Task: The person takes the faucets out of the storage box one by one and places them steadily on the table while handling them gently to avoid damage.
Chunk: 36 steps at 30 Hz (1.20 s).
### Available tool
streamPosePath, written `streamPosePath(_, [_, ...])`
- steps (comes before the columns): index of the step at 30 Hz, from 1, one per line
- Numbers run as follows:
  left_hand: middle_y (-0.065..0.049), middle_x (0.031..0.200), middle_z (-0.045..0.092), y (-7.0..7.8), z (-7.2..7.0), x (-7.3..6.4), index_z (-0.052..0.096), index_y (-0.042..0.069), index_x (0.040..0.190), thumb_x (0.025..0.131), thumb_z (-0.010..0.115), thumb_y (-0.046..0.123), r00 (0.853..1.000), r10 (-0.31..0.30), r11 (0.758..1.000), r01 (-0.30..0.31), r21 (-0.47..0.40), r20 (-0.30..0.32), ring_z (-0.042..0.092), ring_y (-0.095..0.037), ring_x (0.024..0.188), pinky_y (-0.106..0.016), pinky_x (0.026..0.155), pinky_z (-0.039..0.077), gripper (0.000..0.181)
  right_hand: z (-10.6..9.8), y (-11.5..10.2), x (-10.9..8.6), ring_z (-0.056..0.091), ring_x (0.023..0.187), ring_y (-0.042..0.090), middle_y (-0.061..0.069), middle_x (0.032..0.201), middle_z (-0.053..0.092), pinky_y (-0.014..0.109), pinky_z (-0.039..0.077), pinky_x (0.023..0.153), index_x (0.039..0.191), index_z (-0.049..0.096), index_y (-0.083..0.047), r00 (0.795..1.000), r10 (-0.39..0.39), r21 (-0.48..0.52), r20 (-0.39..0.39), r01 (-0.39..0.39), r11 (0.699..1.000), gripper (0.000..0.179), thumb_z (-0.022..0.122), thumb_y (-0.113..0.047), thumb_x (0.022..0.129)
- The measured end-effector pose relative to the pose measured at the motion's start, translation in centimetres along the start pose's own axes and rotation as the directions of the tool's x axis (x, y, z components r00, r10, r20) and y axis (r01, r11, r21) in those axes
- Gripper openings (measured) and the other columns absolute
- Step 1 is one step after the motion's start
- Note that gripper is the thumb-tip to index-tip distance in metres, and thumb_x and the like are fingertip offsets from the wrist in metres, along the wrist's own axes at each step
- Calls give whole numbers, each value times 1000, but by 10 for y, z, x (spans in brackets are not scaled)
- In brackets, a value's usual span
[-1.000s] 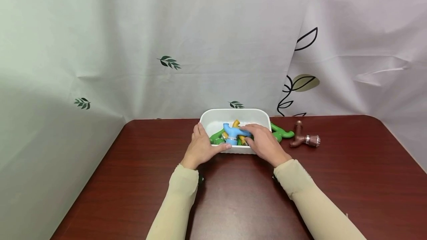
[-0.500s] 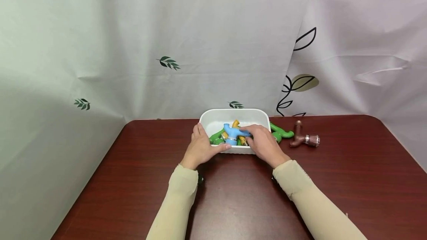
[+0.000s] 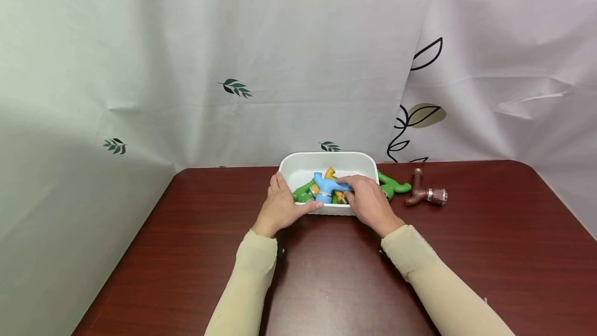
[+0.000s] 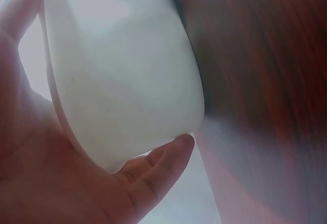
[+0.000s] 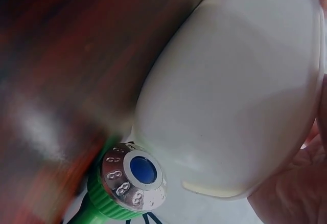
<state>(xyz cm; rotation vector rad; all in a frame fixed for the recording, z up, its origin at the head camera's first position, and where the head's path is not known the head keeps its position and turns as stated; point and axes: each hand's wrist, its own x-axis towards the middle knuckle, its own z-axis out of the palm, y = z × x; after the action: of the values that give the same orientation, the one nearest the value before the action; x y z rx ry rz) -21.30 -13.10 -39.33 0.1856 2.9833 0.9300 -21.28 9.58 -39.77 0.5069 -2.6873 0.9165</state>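
Note:
A white plastic bin (image 3: 331, 210) sits at the far edge of the table. My left hand (image 3: 279, 205) grips its left end, thumb over the front rim; the left wrist view shows fingers wrapping the bin's end wall (image 4: 127, 81). Inside the bin, a Y-shaped blue plastic tap (image 3: 326, 184) with a ribbed knob lies on top of others. My right hand (image 3: 370, 202) reaches over the right part of the rim and pinches the blue tap's right end. Beneath are a yellow tap (image 3: 330, 172) and green taps (image 3: 304, 190), partly covered.
Just right of the bin lies another green tap (image 3: 396, 186); its knob (image 5: 130, 180) has a silver cap with a blue centre. Farther right is a brown tap (image 3: 418, 193) with a silver-banded knob. A pale printed curtain (image 3: 298, 66) hangs behind the reddish-brown table (image 3: 196, 253).
The blue tap has shifted very slightly to the right under my right hand. Both hands keep nearly the same place.

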Motion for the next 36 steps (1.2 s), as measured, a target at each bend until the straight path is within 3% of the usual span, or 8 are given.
streamPosePath(24, [-22, 158, 16, 2, 1, 1, 1, -8, 156, 74, 80, 63, 1000, -12, 1000, 12, 3, 7, 32, -39, 137, -49, 105, 42, 134, -3, 1, -4, 62, 112, 34, 16, 116, 69, 50, 48, 96, 119, 70, -1, 999, -42, -15, -30, 41, 999, 28, 68, 5, 91])
streamPosePath(36, [-24, 159, 13, 0, 1, 1, 0, -9, 156, 74, 80, 63, 1000, -11, 1000, 11, 3, 8, 30, -41, 140, -49, 106, 41, 136, -12, 2, -6, 64, 107, 34, 16, 114, 69, 50, 50, 91, 119, 71, -2, 997, -37, -5, -63, 37, 999, 28, 69, 4, 91])
